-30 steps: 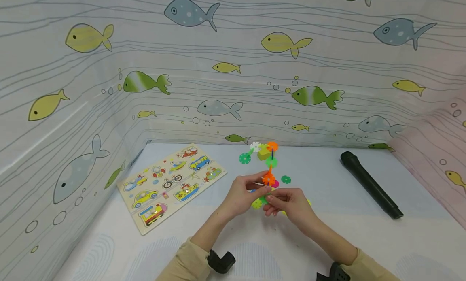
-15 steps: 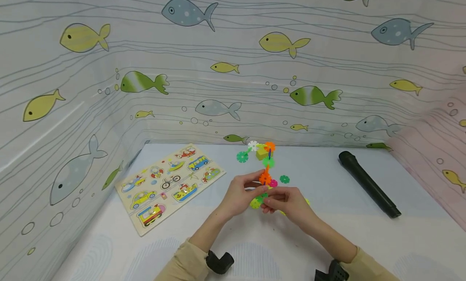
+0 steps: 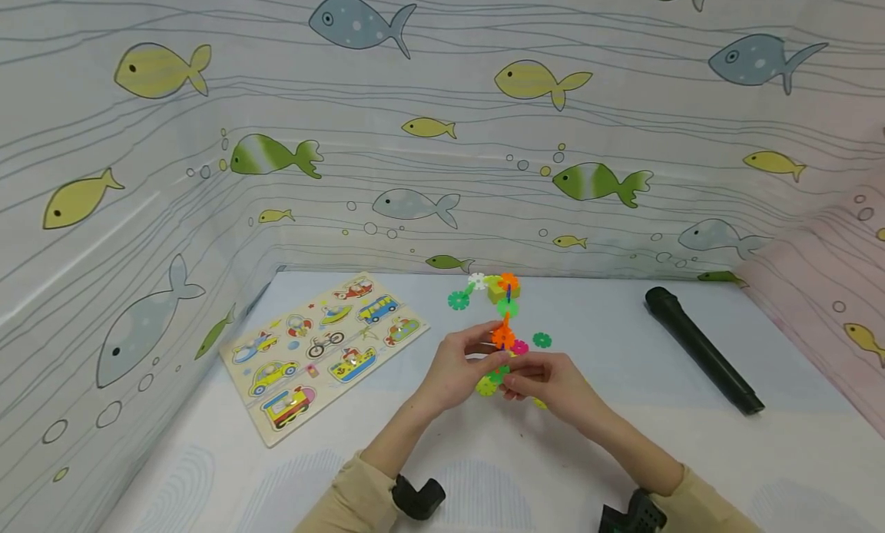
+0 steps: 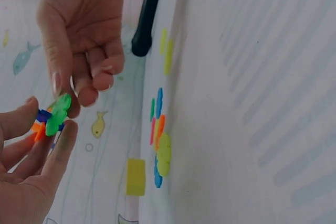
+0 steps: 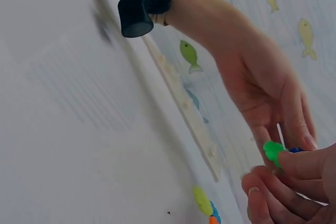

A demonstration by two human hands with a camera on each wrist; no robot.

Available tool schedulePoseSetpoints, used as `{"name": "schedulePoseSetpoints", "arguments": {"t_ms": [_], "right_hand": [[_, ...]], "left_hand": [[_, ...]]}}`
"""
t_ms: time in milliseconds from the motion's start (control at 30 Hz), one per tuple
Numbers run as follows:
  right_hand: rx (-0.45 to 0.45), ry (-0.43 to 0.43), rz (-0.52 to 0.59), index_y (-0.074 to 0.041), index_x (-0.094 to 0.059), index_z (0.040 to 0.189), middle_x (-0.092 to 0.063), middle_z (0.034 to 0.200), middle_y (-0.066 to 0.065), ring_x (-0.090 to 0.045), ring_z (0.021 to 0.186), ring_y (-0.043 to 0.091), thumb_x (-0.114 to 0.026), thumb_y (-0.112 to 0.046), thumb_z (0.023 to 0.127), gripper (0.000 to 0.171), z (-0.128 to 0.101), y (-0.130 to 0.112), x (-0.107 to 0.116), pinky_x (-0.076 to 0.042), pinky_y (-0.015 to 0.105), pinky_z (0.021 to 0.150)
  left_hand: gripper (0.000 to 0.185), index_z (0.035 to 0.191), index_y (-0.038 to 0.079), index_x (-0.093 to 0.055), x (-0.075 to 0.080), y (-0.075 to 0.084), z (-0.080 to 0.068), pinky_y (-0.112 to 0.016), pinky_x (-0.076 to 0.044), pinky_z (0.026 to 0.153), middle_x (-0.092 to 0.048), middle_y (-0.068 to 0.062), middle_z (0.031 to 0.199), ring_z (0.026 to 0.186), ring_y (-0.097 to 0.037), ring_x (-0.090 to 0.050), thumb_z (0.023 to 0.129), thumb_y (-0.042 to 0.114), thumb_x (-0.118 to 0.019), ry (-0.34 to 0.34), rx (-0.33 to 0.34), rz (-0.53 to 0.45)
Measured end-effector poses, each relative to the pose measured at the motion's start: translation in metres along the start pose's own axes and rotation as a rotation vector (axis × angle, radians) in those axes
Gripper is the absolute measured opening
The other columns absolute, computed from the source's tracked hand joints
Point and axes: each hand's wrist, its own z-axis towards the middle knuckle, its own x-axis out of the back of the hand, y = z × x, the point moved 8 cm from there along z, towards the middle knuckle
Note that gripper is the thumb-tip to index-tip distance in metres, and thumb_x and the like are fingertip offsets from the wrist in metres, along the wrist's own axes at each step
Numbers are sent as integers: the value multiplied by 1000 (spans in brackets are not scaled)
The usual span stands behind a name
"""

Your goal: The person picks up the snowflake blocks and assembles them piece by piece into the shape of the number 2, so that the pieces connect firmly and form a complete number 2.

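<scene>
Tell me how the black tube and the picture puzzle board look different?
The black tube is long, round and plain dark; the puzzle board is flat, pale wood, covered in colourful vehicle pictures. The tube lies on the table's right side, the board on its left side. Both lie untouched on the white table, away from the hands.

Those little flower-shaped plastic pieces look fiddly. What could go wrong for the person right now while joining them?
The green snowflake disc is only pinched at its edges between the left hand and right hand, so it might slip and drop onto the table. The chain of joined discs rising from the hands looks thin and could bend or come apart if pushed. Loose discs lie close by and could get knocked away.
</scene>
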Motion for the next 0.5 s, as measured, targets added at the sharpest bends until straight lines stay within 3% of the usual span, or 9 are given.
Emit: {"name": "schedulePoseSetpoints", "arguments": {"t_ms": [200, 367, 500], "right_hand": [[8, 50, -91, -6, -69, 121, -75, 105, 9, -73, 95, 28, -73, -23, 92, 34, 5, 3, 17, -60, 40, 85], [32, 145, -243, -2, -69, 118, -74, 105, 7, -71, 93, 19, -73, -17, 91, 31, 13, 8, 40, -59, 28, 82], [11, 219, -333, -1, -68, 120, -73, 109, 11, -69, 95, 22, -73, -14, 91, 32, 23, 18, 62, -59, 33, 84]], "left_hand": [[49, 142, 13, -56, 0, 0, 2, -26, -58, 85, -69, -9, 125, 111, -27, -67, 96, 21, -69, -2, -10, 2], [47, 141, 12, -57, 0, 0, 0, -26, -58, 86, -69, -8, 124, 110, -27, -68, 96, 20, -68, 1, -13, -4], [46, 140, 14, -58, -2, -2, 1, -24, -57, 86, -70, -8, 121, 109, -26, -68, 96, 22, -68, -4, 6, -4]]}}
